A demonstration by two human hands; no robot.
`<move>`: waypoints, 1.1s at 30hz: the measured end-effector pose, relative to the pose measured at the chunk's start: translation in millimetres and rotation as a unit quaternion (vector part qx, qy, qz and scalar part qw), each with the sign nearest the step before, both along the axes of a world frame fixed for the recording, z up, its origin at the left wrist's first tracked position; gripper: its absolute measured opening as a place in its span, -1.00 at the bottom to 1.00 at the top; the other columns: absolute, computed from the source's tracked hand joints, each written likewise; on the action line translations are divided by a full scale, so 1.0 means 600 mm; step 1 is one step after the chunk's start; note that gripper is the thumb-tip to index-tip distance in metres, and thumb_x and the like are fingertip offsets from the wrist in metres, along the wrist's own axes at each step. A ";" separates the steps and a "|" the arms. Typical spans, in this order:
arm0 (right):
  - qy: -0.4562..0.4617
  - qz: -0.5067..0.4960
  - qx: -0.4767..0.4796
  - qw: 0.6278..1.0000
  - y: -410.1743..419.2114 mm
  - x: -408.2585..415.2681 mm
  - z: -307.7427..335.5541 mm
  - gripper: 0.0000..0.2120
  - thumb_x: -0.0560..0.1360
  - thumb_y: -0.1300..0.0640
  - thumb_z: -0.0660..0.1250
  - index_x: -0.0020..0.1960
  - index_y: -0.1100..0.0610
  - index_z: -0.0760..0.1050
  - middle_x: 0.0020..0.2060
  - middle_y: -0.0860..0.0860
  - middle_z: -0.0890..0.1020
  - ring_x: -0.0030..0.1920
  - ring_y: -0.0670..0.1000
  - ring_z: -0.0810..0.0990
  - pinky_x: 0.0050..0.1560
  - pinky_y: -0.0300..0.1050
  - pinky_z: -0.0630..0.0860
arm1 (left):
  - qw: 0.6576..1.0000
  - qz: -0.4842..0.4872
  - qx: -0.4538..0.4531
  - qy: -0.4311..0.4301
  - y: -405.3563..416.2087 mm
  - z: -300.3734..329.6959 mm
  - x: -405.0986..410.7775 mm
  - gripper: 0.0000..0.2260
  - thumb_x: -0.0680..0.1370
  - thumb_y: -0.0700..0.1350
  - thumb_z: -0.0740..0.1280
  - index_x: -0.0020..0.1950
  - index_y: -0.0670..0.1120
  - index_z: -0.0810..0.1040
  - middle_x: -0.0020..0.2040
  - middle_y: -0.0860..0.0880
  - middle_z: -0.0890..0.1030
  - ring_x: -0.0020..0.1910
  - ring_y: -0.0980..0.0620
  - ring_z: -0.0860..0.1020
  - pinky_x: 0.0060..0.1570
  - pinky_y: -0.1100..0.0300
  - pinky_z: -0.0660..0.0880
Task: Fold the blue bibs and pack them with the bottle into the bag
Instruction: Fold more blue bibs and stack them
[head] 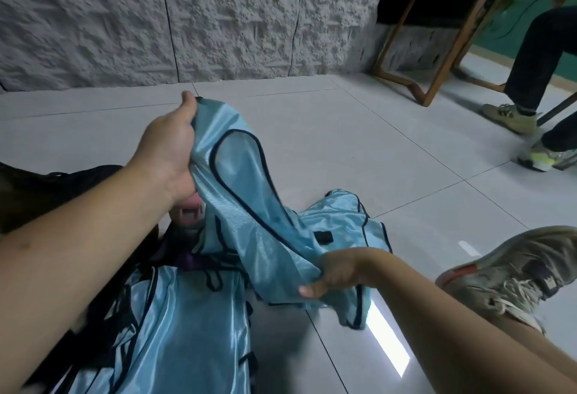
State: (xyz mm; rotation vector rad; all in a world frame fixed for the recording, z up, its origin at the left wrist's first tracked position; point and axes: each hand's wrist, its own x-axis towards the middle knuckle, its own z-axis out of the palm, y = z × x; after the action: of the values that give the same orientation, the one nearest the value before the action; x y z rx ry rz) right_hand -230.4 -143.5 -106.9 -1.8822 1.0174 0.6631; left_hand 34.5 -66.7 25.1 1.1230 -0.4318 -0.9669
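One blue bib [240, 194], stretched over the floor [343, 131]: left hand [170, 144] grips its 11 o'clock end, right hand [331, 275] pinches its 5 o'clock end. More bibs [187, 331] heaped at 6 o'clock.

Held bib [246, 194] stretched btwn left hand [168, 147] (upper left) and right hand [335, 275] (lower right), above floor [343, 144]. Bib pile [175, 331] below, near-left; another bib [346, 215] behind held one. Wearer's shoe [512, 272] right. Table [443, 34] far right by wall [187, 19].
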 end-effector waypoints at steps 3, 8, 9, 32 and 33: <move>-0.102 -0.143 0.081 0.981 -0.009 -0.025 -0.018 -0.09 0.27 -0.55 0.42 0.48 -0.08 0.46 0.37 -0.11 0.58 0.33 -0.05 0.57 0.45 0.03 0.43 | 0.999 0.019 -0.005 0.027 0.005 0.001 0.016 -0.62 0.69 0.15 0.23 -0.19 -0.07 0.51 -0.45 0.03 0.55 -0.55 0.07 0.54 -0.56 0.30 0.44; -0.093 -0.220 -0.180 0.954 -0.033 -0.033 -0.029 -0.59 0.53 -0.31 0.35 0.26 -0.13 0.60 0.13 -0.04 0.69 -0.09 -0.04 0.65 -0.07 -0.19 0.58 | 0.999 0.020 0.004 0.036 0.010 -0.008 0.026 -0.64 0.67 0.17 0.25 -0.18 -0.04 0.53 -0.42 0.05 0.54 -0.57 0.07 0.50 -0.56 0.32 0.41; -0.041 -0.161 -0.273 0.947 -0.038 -0.035 -0.035 -0.56 0.49 -0.29 0.38 0.31 -0.18 0.58 0.14 -0.08 0.69 -0.03 -0.02 0.65 -0.03 -0.16 0.60 | 0.999 0.021 0.005 0.035 0.011 -0.009 0.023 -0.63 0.68 0.18 0.25 -0.18 -0.05 0.53 -0.44 0.04 0.54 -0.59 0.07 0.50 -0.55 0.32 0.43; -0.448 -0.660 0.136 0.588 -0.053 -0.098 0.023 -0.92 0.50 0.27 0.22 -0.08 0.21 0.50 -0.27 0.13 0.57 -0.28 0.13 0.57 -0.20 -0.01 0.58 | 0.988 0.135 -0.011 0.071 0.019 0.015 0.033 -0.62 0.70 0.15 0.22 -0.21 -0.06 0.44 -0.58 0.08 0.45 -0.67 0.13 0.41 -0.63 0.36 0.33; -0.464 -0.639 0.157 0.592 -0.050 -0.095 0.027 -0.90 0.52 0.24 0.22 -0.13 0.20 0.49 -0.31 0.11 0.54 -0.33 0.11 0.56 -0.24 -0.05 0.57 | 0.989 0.132 -0.011 0.070 0.019 0.014 0.034 -0.62 0.70 0.15 0.21 -0.21 -0.06 0.44 -0.58 0.08 0.46 -0.67 0.13 0.41 -0.63 0.35 0.33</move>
State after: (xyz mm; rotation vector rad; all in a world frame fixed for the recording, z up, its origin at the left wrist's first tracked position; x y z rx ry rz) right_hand -287.6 -173.3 -90.9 -0.5310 1.0577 -0.8948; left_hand 54.7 -55.2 33.5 1.0543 -0.1742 -0.8001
